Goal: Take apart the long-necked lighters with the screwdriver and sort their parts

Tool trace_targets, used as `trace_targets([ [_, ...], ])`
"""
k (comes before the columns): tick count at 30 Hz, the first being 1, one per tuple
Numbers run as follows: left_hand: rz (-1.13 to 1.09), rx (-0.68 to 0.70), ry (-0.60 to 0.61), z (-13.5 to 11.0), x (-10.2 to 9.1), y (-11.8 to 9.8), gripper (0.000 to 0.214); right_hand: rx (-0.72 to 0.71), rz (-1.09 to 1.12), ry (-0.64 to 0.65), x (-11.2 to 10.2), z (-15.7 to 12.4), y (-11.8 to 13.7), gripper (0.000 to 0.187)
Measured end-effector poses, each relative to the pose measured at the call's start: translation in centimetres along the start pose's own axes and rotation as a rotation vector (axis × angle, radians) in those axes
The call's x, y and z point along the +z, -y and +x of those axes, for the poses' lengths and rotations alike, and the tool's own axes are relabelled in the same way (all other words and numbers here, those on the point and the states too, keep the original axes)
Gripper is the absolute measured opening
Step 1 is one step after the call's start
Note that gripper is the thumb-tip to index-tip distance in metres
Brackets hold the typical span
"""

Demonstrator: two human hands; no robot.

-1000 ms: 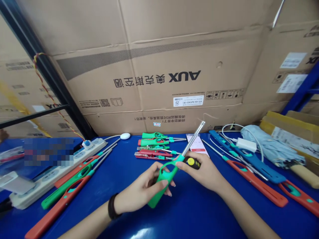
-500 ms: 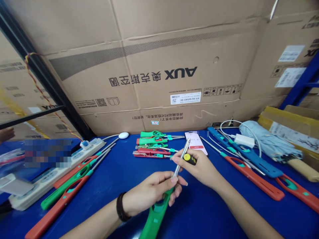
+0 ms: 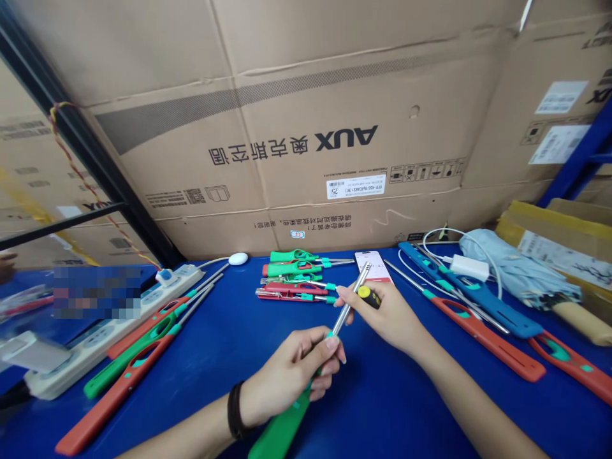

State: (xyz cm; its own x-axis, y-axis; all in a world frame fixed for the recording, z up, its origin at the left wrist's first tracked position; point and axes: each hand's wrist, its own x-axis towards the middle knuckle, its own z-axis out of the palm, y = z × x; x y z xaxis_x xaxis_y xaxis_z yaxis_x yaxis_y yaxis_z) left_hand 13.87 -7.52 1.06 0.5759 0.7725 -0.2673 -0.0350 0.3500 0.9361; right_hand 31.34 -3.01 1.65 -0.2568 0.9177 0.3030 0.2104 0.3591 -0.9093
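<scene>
My left hand (image 3: 291,370), a dark band at its wrist, is closed around the green stick lighter (image 3: 284,426) where its body meets the metal tube (image 3: 362,275). The tube slants up and away to the right. My right hand (image 3: 394,315) pinches that tube with thumb and fingers. A screwdriver with a yellow-and-black handle (image 3: 369,296) is tucked in the same hand; its shaft is hidden. Just beyond the hands, several opened green and red lighter bodies (image 3: 296,290) lie in a stack, some showing their insides.
Orange and green lighters (image 3: 129,376) lie at the left beside a white power strip (image 3: 95,344). Blue and orange lighters (image 3: 492,341) are at the right, near a charger (image 3: 468,269) and a folded umbrella (image 3: 516,268). Behind stand a phone (image 3: 373,264) and a large carton (image 3: 287,185).
The green lighter has turned, its body swinging left and lower. My right hand has shifted slightly right and along the tube, still pinching it.
</scene>
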Motion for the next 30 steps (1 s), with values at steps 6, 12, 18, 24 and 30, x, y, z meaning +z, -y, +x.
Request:
trace_targets([
  [6,-0.005,-0.002,0.012,-0.2,0.0,0.1,0.036,0.023,0.019,0.019,0.0,0.1,-0.1,0.031],
  [12,-0.044,-0.053,0.031,0.0,0.0,-0.1,0.034,0.063,0.045,0.063,-0.3,0.2,-0.2,0.031],
  [18,-0.071,-0.127,0.050,0.0,0.0,-0.4,0.035,0.132,0.054,0.108,-0.5,0.1,-0.4,0.035],
  [24,0.239,-0.091,0.115,0.2,-0.9,-1.4,0.046,0.221,0.070,0.102,-0.1,0.4,-0.7,0.036],
  [30,0.479,-0.039,0.039,0.9,-1.0,-1.3,0.048,0.210,0.032,0.046,-0.1,0.4,-0.7,0.033],
])
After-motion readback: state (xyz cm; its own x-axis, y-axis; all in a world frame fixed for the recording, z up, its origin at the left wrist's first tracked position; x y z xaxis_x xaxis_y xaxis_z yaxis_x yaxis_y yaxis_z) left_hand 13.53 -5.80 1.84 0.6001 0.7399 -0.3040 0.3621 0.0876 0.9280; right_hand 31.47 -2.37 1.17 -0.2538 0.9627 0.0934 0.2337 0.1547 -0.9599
